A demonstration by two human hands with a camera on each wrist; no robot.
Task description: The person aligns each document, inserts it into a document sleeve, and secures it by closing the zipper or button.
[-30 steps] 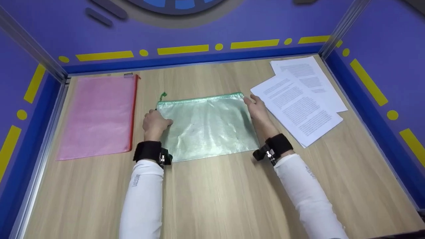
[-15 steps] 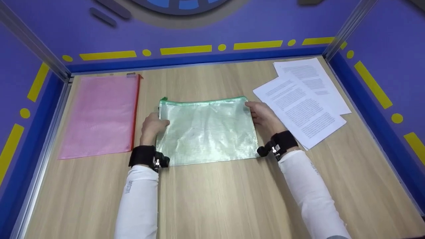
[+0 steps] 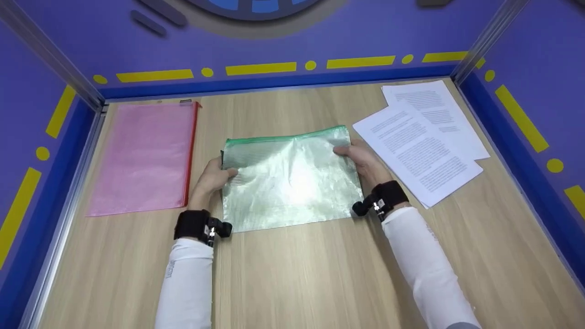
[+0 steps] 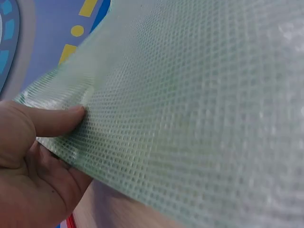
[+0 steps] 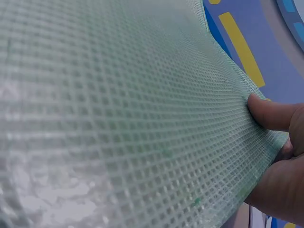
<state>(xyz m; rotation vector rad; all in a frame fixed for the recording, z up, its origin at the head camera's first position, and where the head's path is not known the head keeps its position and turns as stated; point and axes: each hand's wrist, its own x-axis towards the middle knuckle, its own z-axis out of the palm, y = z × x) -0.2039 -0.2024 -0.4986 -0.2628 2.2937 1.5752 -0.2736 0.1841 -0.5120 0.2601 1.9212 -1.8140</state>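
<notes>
A translucent green mesh zipper pouch point(image 3: 274, 192) is held up between both hands, its green zipper edge point(image 3: 283, 138) on the far side. My left hand point(image 3: 211, 177) pinches its left edge, thumb on top and fingers beneath. On the opposite edge, my right hand point(image 3: 365, 161) grips it the same way, the thumb lying on the upper face. In the left wrist view the pouch's mesh point(image 4: 180, 109) fills most of the picture and stands off the table. The right wrist view shows the mesh point(image 5: 142, 114) bending toward the thumb. The fingers under the pouch are mostly hidden.
To the left lies a pink zipper pouch point(image 3: 146, 160) with a red zipper. Several printed sheets point(image 3: 420, 146) lie overlapping at the right, close to my right hand. Purple panels point(image 3: 274, 45) wall the wooden table point(image 3: 292, 274) at the back and both sides.
The green pouch, flat on the table a second ago, is now lifted and tilted, with brighter glare on it. My right thumb has moved onto its upper face.
</notes>
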